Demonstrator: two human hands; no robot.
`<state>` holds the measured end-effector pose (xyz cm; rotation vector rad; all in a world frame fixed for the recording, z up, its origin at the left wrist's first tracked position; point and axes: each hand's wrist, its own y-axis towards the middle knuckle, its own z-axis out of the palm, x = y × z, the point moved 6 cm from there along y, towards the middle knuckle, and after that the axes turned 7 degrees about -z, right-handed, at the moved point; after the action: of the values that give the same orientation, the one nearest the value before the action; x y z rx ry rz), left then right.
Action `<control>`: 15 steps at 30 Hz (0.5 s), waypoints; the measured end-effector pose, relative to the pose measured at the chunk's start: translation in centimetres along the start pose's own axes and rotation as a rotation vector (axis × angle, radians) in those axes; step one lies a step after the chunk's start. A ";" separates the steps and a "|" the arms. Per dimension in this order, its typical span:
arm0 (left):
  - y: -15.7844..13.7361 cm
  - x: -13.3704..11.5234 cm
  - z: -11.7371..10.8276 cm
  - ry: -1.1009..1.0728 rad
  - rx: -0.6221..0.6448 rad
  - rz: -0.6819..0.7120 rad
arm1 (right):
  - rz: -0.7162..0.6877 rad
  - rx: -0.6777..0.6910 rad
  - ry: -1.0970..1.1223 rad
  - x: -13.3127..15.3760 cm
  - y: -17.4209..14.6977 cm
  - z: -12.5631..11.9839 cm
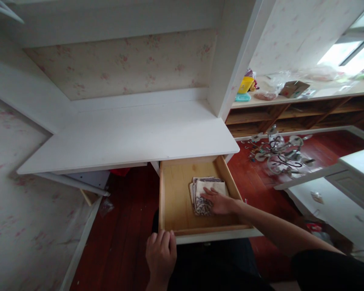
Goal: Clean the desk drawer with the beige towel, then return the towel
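A wooden drawer (176,194) stands pulled out from under the white desk (139,133). Inside it lies a small stack of folded cloths (209,188), cream with a dark brown pattern. My right hand (220,201) rests on top of the stack, fingers spread and flat. At the drawer's front left corner, my left hand (161,252) has its fingers curled over the edge of the drawer front. The palm side of that hand is hidden.
Low wooden shelves (261,116) run along the right wall, with a yellow cup (245,85) and a cardboard box (294,89) on top. A dismantled chandelier (283,151) lies on the red wooden floor. White furniture (336,198) stands at the right.
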<state>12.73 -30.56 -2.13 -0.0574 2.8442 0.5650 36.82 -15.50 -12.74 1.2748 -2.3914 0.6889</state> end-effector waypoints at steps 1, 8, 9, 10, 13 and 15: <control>0.0 0.0 0.0 -0.003 0.002 0.002 | 0.008 0.028 0.058 0.4 -0.8 0.5; -0.2 0.2 -0.1 -0.020 0.022 -0.011 | 0.162 -0.008 0.290 1.8 -3.0 -0.6; -0.3 0.2 -0.1 -0.023 0.028 -0.016 | 0.170 -0.048 0.281 1.9 -3.0 -1.0; -0.3 0.2 -0.1 -0.025 0.034 -0.020 | 0.172 -0.074 0.264 1.9 -3.0 -1.2; -0.3 0.2 0.0 -0.027 0.038 -0.034 | 0.139 -0.054 0.177 2.0 -2.6 -0.6; -0.3 0.2 -0.1 -0.026 0.028 -0.039 | 0.111 -0.008 0.079 1.8 -1.9 0.1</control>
<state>12.56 -30.83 -2.20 -0.0991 2.8188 0.5146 37.43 -17.70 -11.43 1.0977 -2.4113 0.7469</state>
